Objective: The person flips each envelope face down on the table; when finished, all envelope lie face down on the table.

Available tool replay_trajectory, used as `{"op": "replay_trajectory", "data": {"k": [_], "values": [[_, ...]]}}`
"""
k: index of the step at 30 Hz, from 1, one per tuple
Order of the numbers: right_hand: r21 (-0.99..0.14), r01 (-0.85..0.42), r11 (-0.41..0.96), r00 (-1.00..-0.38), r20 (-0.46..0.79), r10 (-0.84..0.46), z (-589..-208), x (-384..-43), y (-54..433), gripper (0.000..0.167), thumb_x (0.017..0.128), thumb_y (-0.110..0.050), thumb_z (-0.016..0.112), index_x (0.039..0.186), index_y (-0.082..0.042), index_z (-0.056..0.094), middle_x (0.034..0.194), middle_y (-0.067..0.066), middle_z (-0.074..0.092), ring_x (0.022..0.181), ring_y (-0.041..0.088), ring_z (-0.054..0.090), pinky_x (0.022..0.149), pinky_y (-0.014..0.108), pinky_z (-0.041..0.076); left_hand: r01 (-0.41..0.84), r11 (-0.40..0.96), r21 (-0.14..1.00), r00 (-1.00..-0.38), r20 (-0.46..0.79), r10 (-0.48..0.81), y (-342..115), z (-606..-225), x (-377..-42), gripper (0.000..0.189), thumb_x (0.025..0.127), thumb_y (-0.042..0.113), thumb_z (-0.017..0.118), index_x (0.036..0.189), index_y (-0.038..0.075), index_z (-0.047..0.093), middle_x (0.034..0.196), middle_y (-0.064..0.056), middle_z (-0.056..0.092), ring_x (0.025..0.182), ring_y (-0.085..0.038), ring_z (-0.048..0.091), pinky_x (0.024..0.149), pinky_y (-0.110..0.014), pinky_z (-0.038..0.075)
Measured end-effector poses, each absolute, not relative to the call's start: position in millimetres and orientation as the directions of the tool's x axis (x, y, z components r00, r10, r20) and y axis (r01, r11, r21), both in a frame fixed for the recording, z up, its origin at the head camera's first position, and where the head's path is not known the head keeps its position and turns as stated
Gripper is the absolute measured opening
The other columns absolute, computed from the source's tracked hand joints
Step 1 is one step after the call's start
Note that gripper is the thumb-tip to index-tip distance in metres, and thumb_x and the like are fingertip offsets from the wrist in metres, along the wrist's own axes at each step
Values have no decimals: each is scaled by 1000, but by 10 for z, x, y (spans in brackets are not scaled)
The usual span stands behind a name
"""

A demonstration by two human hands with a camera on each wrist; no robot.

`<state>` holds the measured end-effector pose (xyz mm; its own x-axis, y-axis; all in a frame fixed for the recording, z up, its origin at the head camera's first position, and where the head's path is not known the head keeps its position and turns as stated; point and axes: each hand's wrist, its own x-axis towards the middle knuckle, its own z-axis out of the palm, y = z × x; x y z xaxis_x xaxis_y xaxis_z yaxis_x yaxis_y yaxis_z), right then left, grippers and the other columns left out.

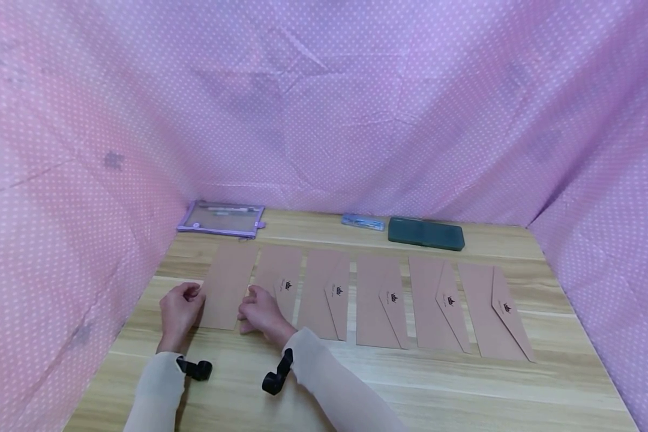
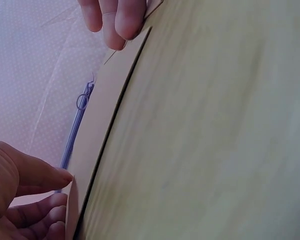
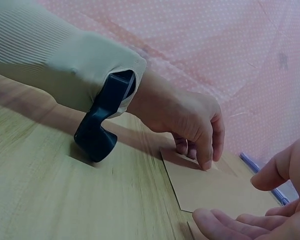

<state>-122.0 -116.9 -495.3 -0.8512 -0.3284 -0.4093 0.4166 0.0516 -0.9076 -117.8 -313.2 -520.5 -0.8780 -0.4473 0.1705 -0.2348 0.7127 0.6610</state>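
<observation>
A plain brown envelope, its flap not showing, lies at the left end of a row. My left hand is at its left edge; in the left wrist view the thumb and curled fingers pinch that edge, which bows up slightly. By the opposite edge is my right hand, partly over the neighbouring envelope. In the right wrist view, its thumb and fingers are spread apart around the plain envelope's near corner, with no grip on it visible.
Several more brown envelopes lie rightward, flaps up, with a black crown print. Along the back are a purple-edged mesh pouch with pens inside, a small blue packet and a dark green case. Pink dotted cloth surrounds the wooden table.
</observation>
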Motion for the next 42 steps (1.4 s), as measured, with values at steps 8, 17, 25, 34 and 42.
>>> {"op": "replay_trajectory", "data": {"k": [8,17,25,34,42], "values": [[-913,408,15,-858,-389,-334,-4923,-1270,-1077,71,80,7,57,148,-4,42,133,15,62,88,20,70,62,38,62,-228,714,662,-877,178,-446,-3119,-5116,-1157,24,82,5,67,102,-6,72,88,-22,71,69,-12,54,58,-15,39],[-935,354,5,-880,-335,-338,-4911,-1385,-890,70,80,6,57,148,-3,42,142,20,57,91,26,69,62,34,61,-200,701,685,-890,173,-422,-2976,-4910,-1164,31,85,8,65,112,-6,70,98,-24,73,71,1,52,62,-7,37],[-949,296,109,-882,-315,-350,-4844,-1428,-720,70,84,-2,62,150,-11,41,152,13,50,116,25,63,83,36,59,-177,680,712,-945,71,-320,-2791,-4797,-1150,37,91,10,62,124,-7,64,110,-29,70,95,-34,66,69,-13,44],[-955,166,246,-891,-253,-377,-4819,-1504,-471,70,92,-13,64,155,-12,33,160,9,41,131,30,55,95,36,55,-189,650,736,-964,-13,-266,-2582,-4805,-1145,42,94,13,57,132,-5,60,123,-27,67,106,-37,66,82,-28,51],[-952,92,293,-890,-211,-404,-4848,-1539,-325,73,93,-16,66,157,-10,30,160,14,39,136,32,52,108,44,49,-149,645,750,-975,-3,-221,-2405,-4901,-1141,41,93,8,60,130,-10,59,118,-30,67,105,-41,67,92,-49,56]]}}
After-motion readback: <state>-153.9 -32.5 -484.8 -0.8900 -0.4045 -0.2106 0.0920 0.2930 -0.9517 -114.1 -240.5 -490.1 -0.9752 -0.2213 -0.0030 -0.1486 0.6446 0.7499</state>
